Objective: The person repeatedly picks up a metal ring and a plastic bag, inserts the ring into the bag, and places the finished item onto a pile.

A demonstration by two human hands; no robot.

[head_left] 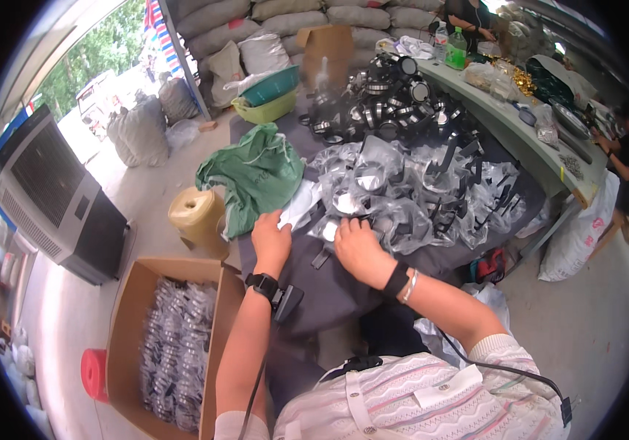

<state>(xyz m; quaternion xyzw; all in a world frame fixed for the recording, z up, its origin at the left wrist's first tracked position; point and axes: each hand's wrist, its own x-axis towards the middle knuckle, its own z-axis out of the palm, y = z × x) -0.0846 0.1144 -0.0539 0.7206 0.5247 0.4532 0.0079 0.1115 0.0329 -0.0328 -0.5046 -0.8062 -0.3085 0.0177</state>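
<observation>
My left hand [271, 242] is at the near left of the heap, its fingers closed on the edge of a thin white plastic bag [301, 206] beside a crumpled green woven sack [252, 172]. To its right, my right hand [361, 253] curls its fingers over a round silvery-faced part in a clear bag [330, 230]; the fingertips are partly hidden. Beyond my hands spreads a pile of similar clear-bagged black parts [410, 194]. Unbagged black round parts [380, 99] with shiny faces lie heaped farther back. All of this rests on a dark cloth-covered table [314, 290].
A cardboard box [125, 330] of bagged parts stands at the lower left. Near it are a yellow tape-like roll [196, 213] and an air cooler [58, 198]. Green and yellow basins [267, 108] sit at the back. Along the right runs a workbench [505, 110], with people beside it.
</observation>
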